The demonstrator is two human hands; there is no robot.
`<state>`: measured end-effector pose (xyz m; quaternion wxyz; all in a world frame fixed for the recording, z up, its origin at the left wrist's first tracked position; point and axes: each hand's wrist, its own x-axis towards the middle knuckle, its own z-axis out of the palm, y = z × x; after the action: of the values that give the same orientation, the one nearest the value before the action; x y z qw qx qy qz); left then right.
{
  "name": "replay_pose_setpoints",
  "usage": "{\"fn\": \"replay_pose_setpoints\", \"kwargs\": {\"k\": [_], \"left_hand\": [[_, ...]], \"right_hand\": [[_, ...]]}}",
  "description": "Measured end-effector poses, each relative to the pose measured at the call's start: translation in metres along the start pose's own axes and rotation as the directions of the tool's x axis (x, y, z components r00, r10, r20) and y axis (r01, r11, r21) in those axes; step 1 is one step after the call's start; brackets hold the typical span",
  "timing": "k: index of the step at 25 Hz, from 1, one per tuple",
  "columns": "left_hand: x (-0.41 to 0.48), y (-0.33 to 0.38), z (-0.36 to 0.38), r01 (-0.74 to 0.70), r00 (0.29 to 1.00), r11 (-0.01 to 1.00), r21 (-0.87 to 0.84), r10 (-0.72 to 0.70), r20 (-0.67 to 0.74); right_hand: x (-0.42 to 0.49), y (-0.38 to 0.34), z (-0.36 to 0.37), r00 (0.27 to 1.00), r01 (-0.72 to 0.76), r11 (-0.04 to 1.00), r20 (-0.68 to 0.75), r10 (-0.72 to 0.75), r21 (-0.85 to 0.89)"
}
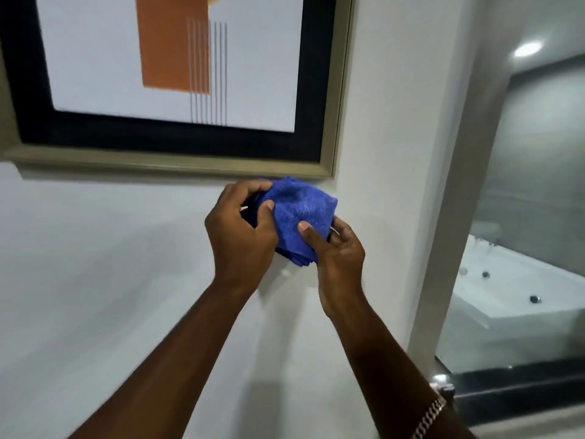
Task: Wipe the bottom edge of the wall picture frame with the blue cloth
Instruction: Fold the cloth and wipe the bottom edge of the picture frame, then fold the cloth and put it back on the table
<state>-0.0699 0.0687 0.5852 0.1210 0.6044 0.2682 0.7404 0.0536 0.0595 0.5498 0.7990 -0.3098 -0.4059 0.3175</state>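
A folded blue cloth is held between both hands just below the picture frame's bottom right corner. My left hand grips its left side, thumb on the front. My right hand pinches its lower right part, thumb pressed on the cloth. The picture frame hangs on the white wall, with a pale gold outer moulding, a black inner border and an orange-and-white print. The cloth's top edge sits right under the bottom moulding; whether it touches is unclear.
White wall fills the area below and left of the frame. To the right, a wall corner leads to a glass opening onto a bathroom with a white jetted tub. A metal chain bracelet circles my right wrist.
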Motion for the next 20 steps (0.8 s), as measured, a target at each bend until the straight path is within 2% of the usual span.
{"fn": "replay_pose_setpoints", "kwargs": {"k": [2,4,7,9,13,16,18,19,20], "left_hand": [[-0.039,-0.017,0.001,0.143,0.99,0.987,-0.074,-0.141,0.022],[-0.082,-0.042,0.006,0.308,0.951,0.945,-0.111,-0.303,0.06],[-0.169,-0.092,0.017,0.532,0.845,0.843,-0.079,-0.523,0.108],[-0.235,-0.128,0.02,0.665,0.744,0.745,-0.048,-0.656,0.127],[-0.402,-0.203,0.027,0.89,0.436,0.442,0.108,-0.897,0.074],[-0.508,-0.238,0.024,0.959,0.226,0.231,0.163,-0.973,0.048],[-0.559,-0.253,0.018,0.967,0.138,0.146,0.211,-0.989,0.052],[-0.579,-0.263,0.015,0.957,0.111,0.124,0.263,-0.992,0.066],[-0.591,-0.272,0.014,0.937,0.112,0.13,0.325,-0.991,0.072]], "right_hand": [[-0.015,0.018,-0.03,0.994,-0.094,0.995,0.065,0.092,0.02],[-0.03,0.044,-0.067,0.983,-0.175,0.984,0.051,0.176,-0.028],[-0.066,0.104,-0.14,0.958,-0.286,0.95,-0.051,0.281,-0.126],[-0.097,0.148,-0.192,0.928,-0.37,0.908,-0.128,0.35,-0.197],[-0.175,0.249,-0.304,0.81,-0.582,0.732,-0.336,0.481,-0.354],[-0.227,0.305,-0.375,0.702,-0.711,0.568,-0.457,0.546,-0.413],[-0.256,0.335,-0.409,0.657,-0.75,0.429,-0.489,0.574,-0.504],[-0.267,0.348,-0.421,0.647,-0.743,0.343,-0.486,0.588,-0.575],[-0.274,0.361,-0.43,0.654,-0.719,0.282,-0.481,0.584,-0.635]]}}
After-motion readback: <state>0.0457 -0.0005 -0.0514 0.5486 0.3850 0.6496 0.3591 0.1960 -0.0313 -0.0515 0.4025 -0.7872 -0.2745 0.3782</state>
